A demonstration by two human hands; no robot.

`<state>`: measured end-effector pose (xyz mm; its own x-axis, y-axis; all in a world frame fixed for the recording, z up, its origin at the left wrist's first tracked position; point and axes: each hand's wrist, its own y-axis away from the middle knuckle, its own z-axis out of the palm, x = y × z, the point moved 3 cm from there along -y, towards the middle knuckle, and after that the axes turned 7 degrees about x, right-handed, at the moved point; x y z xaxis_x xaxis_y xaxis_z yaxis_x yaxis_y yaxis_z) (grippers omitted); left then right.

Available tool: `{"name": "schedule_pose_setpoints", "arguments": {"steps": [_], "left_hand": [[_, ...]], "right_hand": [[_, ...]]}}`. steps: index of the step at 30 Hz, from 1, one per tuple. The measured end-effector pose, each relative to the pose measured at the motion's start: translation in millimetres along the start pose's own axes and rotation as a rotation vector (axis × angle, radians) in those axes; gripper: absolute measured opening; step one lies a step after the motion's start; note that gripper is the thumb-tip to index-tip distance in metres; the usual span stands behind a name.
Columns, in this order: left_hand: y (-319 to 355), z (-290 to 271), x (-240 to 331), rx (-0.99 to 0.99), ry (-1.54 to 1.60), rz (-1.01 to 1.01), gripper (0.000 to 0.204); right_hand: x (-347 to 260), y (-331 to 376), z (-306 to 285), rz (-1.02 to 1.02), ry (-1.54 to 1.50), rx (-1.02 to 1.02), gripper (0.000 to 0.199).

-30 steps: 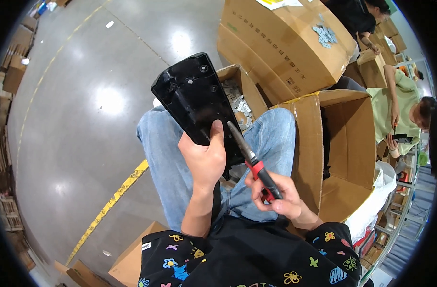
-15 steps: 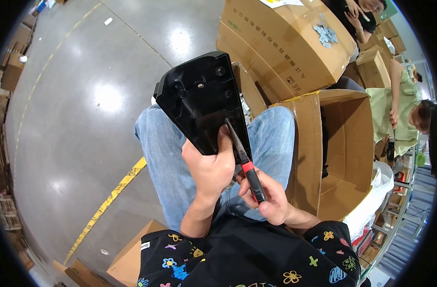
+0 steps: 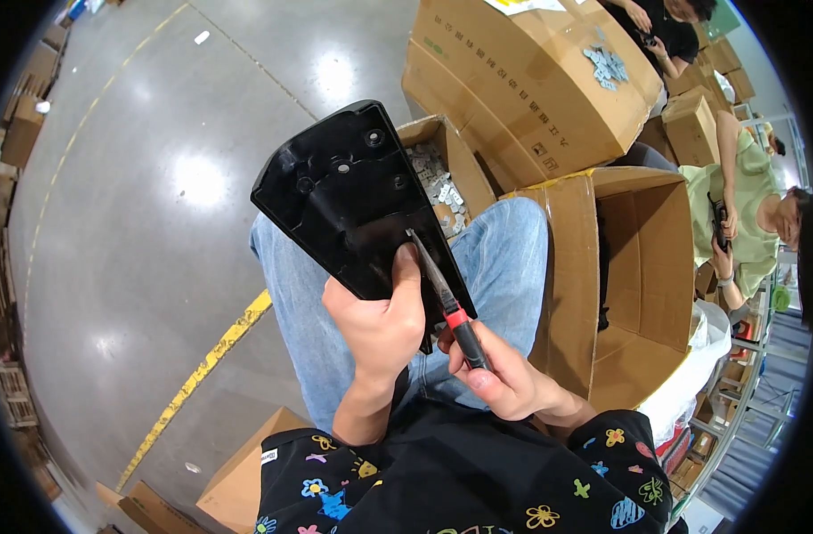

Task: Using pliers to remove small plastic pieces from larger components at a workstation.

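Note:
A black moulded plastic cover (image 3: 349, 200), wide at its far end and narrowing toward me, is tilted above my lap with its ribbed inner side showing. My left hand (image 3: 380, 329) grips its lower left edge, the thumb pressed on the inner face. Long-nose pliers (image 3: 439, 280) with red and black handles are in my right hand (image 3: 506, 374), fingers wrapped round the grips. Their tips touch or nearly touch the cover's inner face just above my left thumb. I cannot tell whether the tips pinch anything.
Beyond my right knee, a small carton (image 3: 473, 173) holds many small grey pieces (image 3: 444, 194). A large carton (image 3: 522, 89) carries more grey pieces (image 3: 607, 67). An open carton (image 3: 642, 276) stands at my right. Two people work at the far right, one in a green garment (image 3: 749, 214).
The cover has shifted left and turned a little counter-clockwise, uncovering more of the small carton. My left hand moved slightly left; the pliers lean more to the left.

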<state>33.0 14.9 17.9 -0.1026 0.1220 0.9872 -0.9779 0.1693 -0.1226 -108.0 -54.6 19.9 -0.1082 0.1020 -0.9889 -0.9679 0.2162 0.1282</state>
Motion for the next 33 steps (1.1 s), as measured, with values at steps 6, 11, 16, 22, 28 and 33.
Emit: {"name": "schedule_pose_setpoints", "arguments": {"steps": [6,11,16,22,28,33], "left_hand": [[2.0,0.5,4.3,-0.054,0.020,-0.053,0.011],[2.3,-0.6,6.0,-0.059,0.030,0.027,0.011],[0.8,-1.4,4.2,-0.062,-0.064,0.114,0.010],[0.9,0.2,7.2,-0.097,-0.056,0.072,0.008],[2.2,2.8,4.3,-0.028,-0.010,0.142,0.010],[5.3,4.4,9.6,0.003,0.061,0.076,0.013]], "right_hand": [[2.9,3.2,1.6,-0.021,0.035,0.038,0.030],[-5.8,4.7,-7.4,-0.124,0.129,-0.036,0.032],[-22.4,5.4,-14.3,-0.031,0.135,-0.004,0.034],[-22.1,16.3,-24.0,0.150,-0.228,-0.030,0.046],[-11.5,14.1,-6.1,0.074,-0.329,0.045,0.035],[-2.1,5.2,7.9,-0.116,-0.065,0.054,0.027]]}}
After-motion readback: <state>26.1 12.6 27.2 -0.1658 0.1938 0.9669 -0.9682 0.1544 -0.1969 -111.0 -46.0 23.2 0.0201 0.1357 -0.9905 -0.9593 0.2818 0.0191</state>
